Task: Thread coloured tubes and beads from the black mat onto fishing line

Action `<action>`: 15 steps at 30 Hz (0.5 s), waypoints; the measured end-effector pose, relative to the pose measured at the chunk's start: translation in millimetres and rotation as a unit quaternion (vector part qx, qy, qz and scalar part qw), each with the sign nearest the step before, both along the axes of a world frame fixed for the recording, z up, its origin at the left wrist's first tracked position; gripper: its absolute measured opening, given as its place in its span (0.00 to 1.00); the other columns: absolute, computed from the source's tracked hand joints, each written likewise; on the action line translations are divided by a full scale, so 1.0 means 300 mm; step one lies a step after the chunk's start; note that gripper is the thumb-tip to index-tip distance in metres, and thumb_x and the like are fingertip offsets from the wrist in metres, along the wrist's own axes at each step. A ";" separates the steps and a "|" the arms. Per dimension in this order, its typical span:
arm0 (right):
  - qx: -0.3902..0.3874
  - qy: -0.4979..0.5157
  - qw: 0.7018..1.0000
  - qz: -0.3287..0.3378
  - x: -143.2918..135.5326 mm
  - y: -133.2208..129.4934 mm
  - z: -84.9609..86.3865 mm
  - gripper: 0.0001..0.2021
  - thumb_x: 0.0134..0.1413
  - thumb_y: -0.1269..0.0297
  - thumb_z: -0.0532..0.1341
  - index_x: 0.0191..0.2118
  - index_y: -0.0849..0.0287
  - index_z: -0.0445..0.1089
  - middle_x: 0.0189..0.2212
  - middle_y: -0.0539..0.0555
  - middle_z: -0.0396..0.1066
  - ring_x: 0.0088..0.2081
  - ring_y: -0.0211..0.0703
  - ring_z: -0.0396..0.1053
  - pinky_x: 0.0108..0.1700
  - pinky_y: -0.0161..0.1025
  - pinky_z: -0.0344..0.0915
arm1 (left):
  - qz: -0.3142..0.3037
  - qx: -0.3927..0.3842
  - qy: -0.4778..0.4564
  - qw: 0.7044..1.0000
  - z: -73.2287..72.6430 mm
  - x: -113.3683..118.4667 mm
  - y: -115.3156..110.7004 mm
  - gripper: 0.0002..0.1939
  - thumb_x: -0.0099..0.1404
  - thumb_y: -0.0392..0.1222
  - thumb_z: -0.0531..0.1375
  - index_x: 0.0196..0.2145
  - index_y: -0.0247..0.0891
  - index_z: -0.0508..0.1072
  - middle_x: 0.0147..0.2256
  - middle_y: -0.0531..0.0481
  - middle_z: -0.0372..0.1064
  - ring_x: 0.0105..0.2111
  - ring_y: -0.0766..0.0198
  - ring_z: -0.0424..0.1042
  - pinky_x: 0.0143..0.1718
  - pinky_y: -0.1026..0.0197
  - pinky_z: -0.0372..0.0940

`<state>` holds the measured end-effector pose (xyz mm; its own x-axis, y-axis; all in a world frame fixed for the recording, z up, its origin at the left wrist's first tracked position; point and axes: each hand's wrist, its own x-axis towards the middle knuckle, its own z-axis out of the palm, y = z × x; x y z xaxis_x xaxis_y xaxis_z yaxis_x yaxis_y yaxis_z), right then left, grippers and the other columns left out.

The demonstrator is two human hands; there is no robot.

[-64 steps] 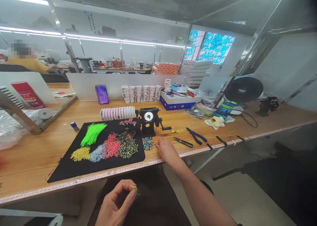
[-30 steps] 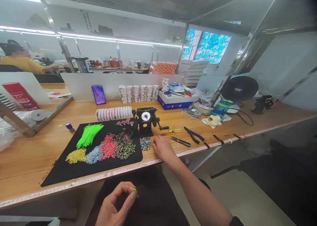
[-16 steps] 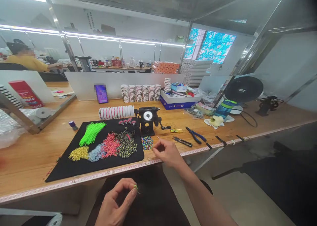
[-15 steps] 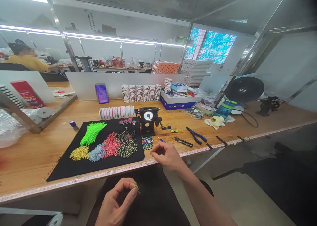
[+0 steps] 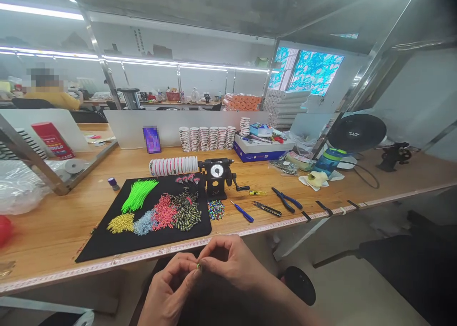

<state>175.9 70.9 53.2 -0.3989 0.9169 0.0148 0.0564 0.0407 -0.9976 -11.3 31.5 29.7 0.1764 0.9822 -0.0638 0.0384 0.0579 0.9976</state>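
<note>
My left hand (image 5: 166,290) is closed in a pinch on a small bright green strand (image 5: 199,267), bent at the fingertips, in front of the table edge. My right hand (image 5: 235,264) has thumb and forefinger pinched together at that same strand, touching the left fingertips; what it grips is too small to make out. Beyond the hands lies a black mat (image 5: 143,247) with a bundle of green strands (image 5: 140,195). Gold pieces (image 5: 121,222), pale blue pieces (image 5: 144,222), red pieces (image 5: 166,212) and dark banded pieces (image 5: 188,216) lie in heaps on it.
Multicoloured beads (image 5: 216,210) lie at the mat's right edge. Behind them stands a black hand-crank winder (image 5: 216,178) carrying white spools (image 5: 173,165). A blue screwdriver (image 5: 243,212), a utility knife (image 5: 267,208) and pliers (image 5: 286,200) lie rightward. A measuring tape (image 5: 157,250) runs along the table edge.
My right hand has moved down and left from beside the beads to meet my left hand at the green strand. The view has shifted slightly, and the blue screwdriver is now uncovered.
</note>
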 end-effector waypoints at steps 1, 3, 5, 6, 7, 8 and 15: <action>0.012 -0.012 1.000 -0.005 -0.002 0.000 0.003 0.03 0.53 0.67 0.68 0.33 0.60 0.79 0.27 0.50 0.76 0.31 0.39 0.70 0.33 0.33 0.62 | 0.005 0.000 0.000 1.000 0.003 -0.002 0.003 0.16 0.63 0.54 0.64 0.28 0.38 0.77 0.37 0.47 0.70 0.37 0.59 0.70 0.37 0.63 0.67; 0.036 -0.040 0.998 -0.014 -0.009 -0.002 0.012 0.03 0.53 0.68 0.67 0.34 0.60 0.79 0.27 0.50 0.77 0.30 0.39 0.71 0.32 0.32 0.62 | 0.012 0.003 0.001 1.000 0.009 -0.005 0.011 0.16 0.62 0.55 0.65 0.27 0.38 0.77 0.37 0.46 0.72 0.38 0.57 0.71 0.37 0.63 0.67; 0.076 -0.071 0.994 -0.027 -0.021 -0.003 0.025 0.03 0.53 0.69 0.66 0.33 0.60 0.78 0.27 0.51 0.77 0.29 0.39 0.71 0.31 0.32 0.62 | 0.013 -0.003 0.001 1.000 0.012 -0.008 0.023 0.16 0.62 0.55 0.65 0.28 0.38 0.78 0.37 0.45 0.74 0.39 0.55 0.72 0.39 0.62 0.67; 0.107 -0.085 0.990 -0.037 -0.029 -0.002 0.031 0.03 0.53 0.69 0.65 0.33 0.60 0.78 0.27 0.51 0.77 0.29 0.40 0.72 0.31 0.33 0.63 | 0.011 -0.008 -0.008 1.000 0.011 -0.008 0.031 0.16 0.61 0.55 0.65 0.29 0.38 0.78 0.37 0.45 0.75 0.39 0.54 0.73 0.39 0.61 0.68; 0.144 -0.094 0.984 -0.050 -0.037 0.000 0.037 0.03 0.53 0.70 0.65 0.32 0.59 0.78 0.27 0.51 0.77 0.29 0.40 0.72 0.31 0.33 0.63 | 0.010 -0.012 -0.026 1.000 0.009 -0.008 0.040 0.16 0.61 0.56 0.65 0.30 0.38 0.79 0.36 0.45 0.76 0.38 0.55 0.73 0.40 0.60 0.68; 0.184 -0.097 0.976 -0.062 -0.045 0.003 0.042 0.03 0.53 0.71 0.64 0.31 0.59 0.77 0.27 0.51 0.77 0.29 0.40 0.73 0.32 0.33 0.64 | 0.008 -0.017 -0.050 0.999 0.006 -0.009 0.049 0.17 0.61 0.56 0.65 0.32 0.39 0.78 0.35 0.45 0.76 0.37 0.55 0.74 0.40 0.59 0.68; 0.447 -0.110 0.881 -0.108 -0.072 0.078 0.046 0.07 0.57 0.76 0.60 0.31 0.59 0.69 0.30 0.52 0.75 0.32 0.41 0.73 0.36 0.34 0.65 | -0.019 -0.015 -0.053 0.998 0.025 -0.029 0.102 0.17 0.60 0.57 0.67 0.33 0.38 0.78 0.29 0.50 0.74 0.31 0.61 0.71 0.37 0.62 0.67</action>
